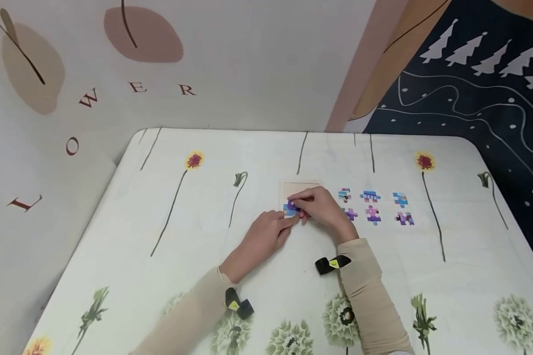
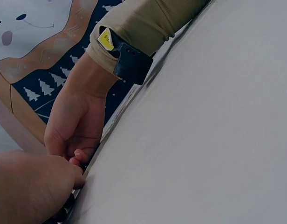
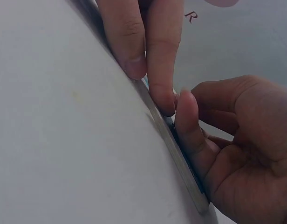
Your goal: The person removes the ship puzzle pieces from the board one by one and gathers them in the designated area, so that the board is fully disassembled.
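Note:
In the head view, a pale puzzle board (image 1: 301,187) lies on the table with blue and purple puzzle pieces (image 1: 289,211) at its near left corner. My right hand (image 1: 323,208) is over the board, thumb and forefinger pinching a purple puzzle piece there; the fingers partly hide it. My left hand (image 1: 265,235) reaches in from the left, its straight forefinger pressing at the board's near edge. Up close in the right wrist view, the left fingertips are right at the board's edge (image 3: 181,170), beside the right hand (image 3: 255,140). The left wrist view shows both hands close together.
To the right of the board, loose jigsaw pieces (image 1: 372,214) lie in two rows. A flower-print cloth (image 1: 204,236) covers the table. Behind it stands a wall (image 1: 257,64) with printed letters, and a dark panel with white trees (image 1: 479,93) is at the right.

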Available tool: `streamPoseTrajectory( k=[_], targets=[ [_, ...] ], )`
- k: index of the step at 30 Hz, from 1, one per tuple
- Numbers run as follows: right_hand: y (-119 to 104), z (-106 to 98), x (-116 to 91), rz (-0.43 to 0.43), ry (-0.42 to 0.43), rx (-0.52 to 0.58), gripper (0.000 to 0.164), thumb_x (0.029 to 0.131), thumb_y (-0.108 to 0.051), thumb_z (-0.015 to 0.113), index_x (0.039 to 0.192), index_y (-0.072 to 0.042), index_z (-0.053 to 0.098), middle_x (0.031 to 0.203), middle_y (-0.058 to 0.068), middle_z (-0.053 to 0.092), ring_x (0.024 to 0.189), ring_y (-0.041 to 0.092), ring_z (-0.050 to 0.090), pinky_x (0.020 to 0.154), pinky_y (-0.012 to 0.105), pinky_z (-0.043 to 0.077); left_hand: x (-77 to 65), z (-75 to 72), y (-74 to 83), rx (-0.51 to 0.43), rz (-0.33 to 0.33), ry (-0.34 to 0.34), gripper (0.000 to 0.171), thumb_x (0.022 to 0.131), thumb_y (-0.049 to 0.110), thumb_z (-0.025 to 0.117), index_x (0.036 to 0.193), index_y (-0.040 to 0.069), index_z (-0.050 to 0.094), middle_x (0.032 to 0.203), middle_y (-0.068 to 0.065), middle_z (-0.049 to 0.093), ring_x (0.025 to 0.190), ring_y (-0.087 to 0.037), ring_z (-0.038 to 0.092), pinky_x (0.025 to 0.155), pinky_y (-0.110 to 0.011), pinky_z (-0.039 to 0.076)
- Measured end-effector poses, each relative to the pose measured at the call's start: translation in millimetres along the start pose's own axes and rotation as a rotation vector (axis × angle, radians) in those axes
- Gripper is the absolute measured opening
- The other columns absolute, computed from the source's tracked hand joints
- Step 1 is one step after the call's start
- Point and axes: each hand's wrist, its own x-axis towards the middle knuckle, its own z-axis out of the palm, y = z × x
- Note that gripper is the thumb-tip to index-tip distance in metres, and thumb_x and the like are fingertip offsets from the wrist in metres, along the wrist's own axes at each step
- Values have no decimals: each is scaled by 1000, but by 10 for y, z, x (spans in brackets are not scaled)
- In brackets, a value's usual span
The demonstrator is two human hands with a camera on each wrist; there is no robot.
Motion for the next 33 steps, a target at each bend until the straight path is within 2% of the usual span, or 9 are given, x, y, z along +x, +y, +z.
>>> streamPoseTrajectory(
  k=[6, 11, 17, 22, 33],
  targets=[
    [-10, -5, 12, -24, -15, -5, 25, 104, -11, 62, 122, 0, 75, 70, 8, 67, 56, 17, 63, 57, 24, 48, -9, -21, 16, -7, -16, -3, 30, 98, 3, 66, 123, 14, 78, 66, -2, 60, 57, -14, 48, 60, -34, 45],
    [-14, -7, 23, -30, -7, -23, 24, 104, -12, 62, 120, -2, 76, 67, 8, 65, 55, 18, 63, 58, 25, 48, 2, -29, 22, -27, -39, -15, 32, 98, 2, 62, 123, 15, 78, 65, -1, 62, 57, -13, 48, 59, -34, 44],
    [-4, -10, 25, -3, 10, -27, 23, 103, -11, 62, 118, -2, 77, 69, 8, 66, 54, 18, 63, 58, 26, 49, 33, 4, 13, -45, -49, -37, 34, 99, 2, 59, 123, 16, 78, 61, 1, 57, 57, -13, 48, 58, -32, 40],
    [-14, -18, 17, 12, 20, -18, 23, 103, -12, 62, 117, -2, 77, 67, 8, 66, 54, 18, 63, 55, 25, 48, 47, 18, 12, -16, -43, -56, 35, 99, 3, 60, 126, 16, 77, 59, 2, 55, 55, -14, 45, 57, -33, 40],
    [-25, -15, 10, 7, 24, -25, 22, 103, -13, 63, 116, -2, 78, 67, 7, 66, 52, 17, 62, 56, 27, 49, 43, 38, 18, -13, -53, -59, 35, 99, 4, 61, 128, 16, 75, 56, 3, 51, 53, -14, 40, 58, -33, 39]
  ],
)
